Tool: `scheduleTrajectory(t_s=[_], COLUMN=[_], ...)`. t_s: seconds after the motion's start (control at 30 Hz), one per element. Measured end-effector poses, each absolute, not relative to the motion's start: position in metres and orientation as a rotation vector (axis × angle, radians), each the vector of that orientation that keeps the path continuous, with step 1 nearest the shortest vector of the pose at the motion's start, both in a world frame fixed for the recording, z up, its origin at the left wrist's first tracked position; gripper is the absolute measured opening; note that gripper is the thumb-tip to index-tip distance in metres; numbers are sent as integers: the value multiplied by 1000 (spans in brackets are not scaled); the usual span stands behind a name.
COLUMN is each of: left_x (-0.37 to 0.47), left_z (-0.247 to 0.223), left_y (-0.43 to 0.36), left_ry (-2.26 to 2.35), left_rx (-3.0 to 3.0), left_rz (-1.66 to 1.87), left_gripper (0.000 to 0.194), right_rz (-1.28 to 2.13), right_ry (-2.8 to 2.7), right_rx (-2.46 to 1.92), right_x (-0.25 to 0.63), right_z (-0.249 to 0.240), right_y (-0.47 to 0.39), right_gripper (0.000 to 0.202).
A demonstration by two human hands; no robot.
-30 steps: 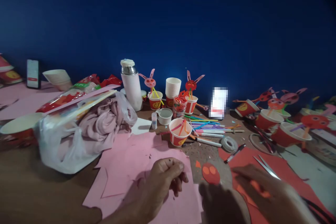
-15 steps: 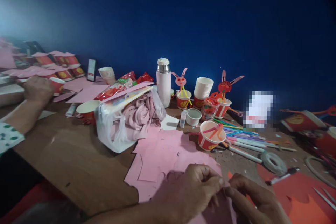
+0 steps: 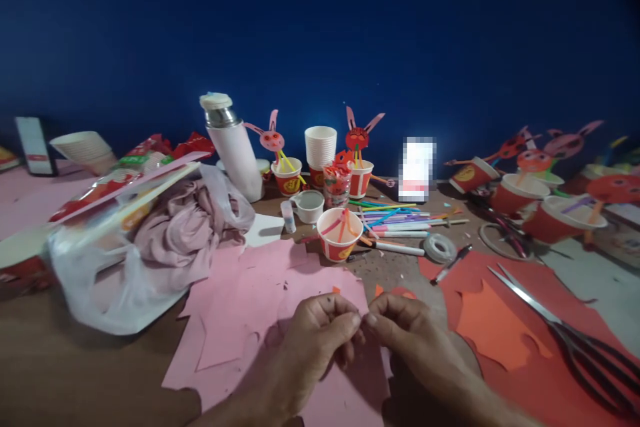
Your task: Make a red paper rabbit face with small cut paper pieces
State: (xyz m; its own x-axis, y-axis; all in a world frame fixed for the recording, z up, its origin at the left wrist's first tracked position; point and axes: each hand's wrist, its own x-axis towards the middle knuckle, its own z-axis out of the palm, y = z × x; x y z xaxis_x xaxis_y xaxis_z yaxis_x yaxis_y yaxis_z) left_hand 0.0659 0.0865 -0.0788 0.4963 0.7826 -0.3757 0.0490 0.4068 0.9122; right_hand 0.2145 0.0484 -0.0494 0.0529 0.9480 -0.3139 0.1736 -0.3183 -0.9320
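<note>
The left hand (image 3: 315,333) and the right hand (image 3: 405,333) meet fingertip to fingertip above the pink paper (image 3: 250,307). Both are closed to a narrow pinch at the point of contact. What lies between the fingertips is too small to tell.

The pink paper is the landmark. It lies flat on the wooden table (image 3: 75,373), with ragged cut edges on its near and left sides. Bare table is open to the left of the pink paper and toward the near edge.

To the right of the pink paper lies red paper (image 3: 540,373), with an orange cut-out (image 3: 495,327) on it. Scissors (image 3: 565,333) rest on the red paper, blades pointing away from the person.

Just beyond the pink paper stands a red cup (image 3: 340,233), open and upright, holding bent straws. A small white cup (image 3: 309,205) stands behind it. Markers (image 3: 400,227) lie in a loose row to the right of the red cup, and a tape roll (image 3: 439,247) sits beside them.

Left of the pink paper, a plastic bag (image 3: 125,267) holds pink cloth.
</note>
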Motion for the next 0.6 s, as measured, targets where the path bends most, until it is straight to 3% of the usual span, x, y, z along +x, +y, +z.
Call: scheduleTrajectory(t_s=[0.23,0.47,0.6], left_x=[66,69,64], left_z=[-82,-75,-80], left_y=[89,87,82], left_ry=[982,1087,1160], left_rx=[1031,1078,1117], left_rz=[600,565,609], left_gripper=[18,22,23], right_rz=[1381,1456,1292], right_ry=[-1035,-1047,-1149], right_rx=[-1479,-1276,-1279], right_x=[222,217,212], right_z=[-55,-71,-75], right_y=[50,45,39], right_gripper=[36,16,10])
